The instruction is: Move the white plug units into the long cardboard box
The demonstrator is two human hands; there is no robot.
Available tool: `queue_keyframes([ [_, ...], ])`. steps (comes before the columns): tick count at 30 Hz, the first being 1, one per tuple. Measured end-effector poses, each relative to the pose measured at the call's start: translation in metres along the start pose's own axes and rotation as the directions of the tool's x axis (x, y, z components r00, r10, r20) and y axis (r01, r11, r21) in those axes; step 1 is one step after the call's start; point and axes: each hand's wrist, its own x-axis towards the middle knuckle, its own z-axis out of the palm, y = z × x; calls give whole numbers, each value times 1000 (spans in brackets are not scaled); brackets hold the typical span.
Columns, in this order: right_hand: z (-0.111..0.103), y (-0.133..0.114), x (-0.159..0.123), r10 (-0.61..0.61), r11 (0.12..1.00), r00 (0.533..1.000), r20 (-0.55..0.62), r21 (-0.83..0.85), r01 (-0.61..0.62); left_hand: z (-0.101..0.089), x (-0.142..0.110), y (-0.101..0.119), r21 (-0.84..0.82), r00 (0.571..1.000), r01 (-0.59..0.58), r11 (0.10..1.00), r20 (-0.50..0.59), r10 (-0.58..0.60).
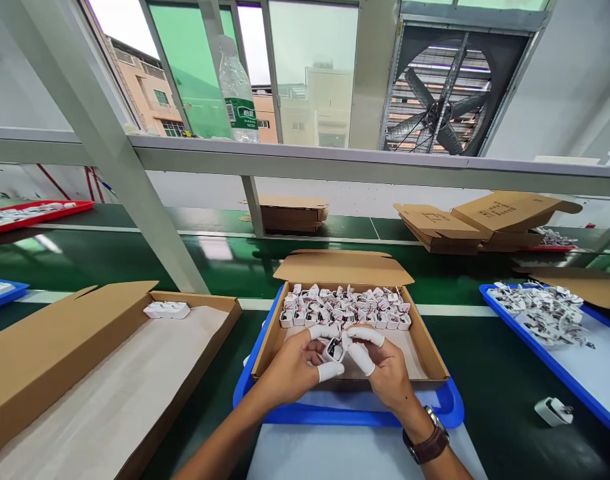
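Note:
Between the fingertips of both hands is a small white charger housing, its open side showing a dark inside. My left hand pinches it from the left, with white covers on the fingertips. From the right, my right hand closes its covered thumb and fingers on its upper edge; any small part or wire there is partly hidden. Both hands are over the near part of an open cardboard box. Rows of similar white housings with thin wires fill the box's far half. A blue tray lies under the box.
At left lies another open cardboard box with a white piece in its far corner. At right are a blue tray of white parts and a single charger. A metal frame crosses above, carrying a plastic bottle.

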Motion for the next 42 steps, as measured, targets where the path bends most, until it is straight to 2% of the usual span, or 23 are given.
queue_keyframes([
  [3,2,3,-3,-10,1000,1000,-16,-27,10,-1,-3,-7,-198,1000,27,980,0,-28],
  [6,3,4,-4,-75,991,997,6,-111,76,-2,-5,-11,-289,999,3,957,-43,-16],
  [9,4,2,-3,-162,960,984,71,-219,174,-4,-7,-12,-291,996,-20,957,-91,-7],
  [14,11,-5,-3,-334,871,929,159,-324,369,-5,-10,-14,-285,988,-24,958,-151,-20],
  [19,16,-7,-5,-399,792,873,280,-374,482,-1,-12,-15,-291,969,-17,957,-241,-56],
  [21,15,-7,-4,-407,776,864,296,-387,498,-2,-13,-16,-304,970,-13,952,-237,-62],
  [28,6,-4,-3,-389,765,878,278,-434,476,-14,-14,-18,-398,997,-48,916,-71,21],
  [32,5,-5,-5,-351,772,896,273,-457,442,-16,-12,-19,-448,996,-49,893,-91,10],
  [38,10,-7,-4,-341,801,886,313,-396,448,-13,-13,-25,-397,991,-120,910,-101,87],
  [40,10,-7,-5,-269,858,914,303,-356,371,-12,-14,-26,-385,990,-125,915,-110,89],
  [42,9,-6,-6,-126,943,960,248,-271,193,-11,-14,-26,-389,987,-138,911,-128,95],
])
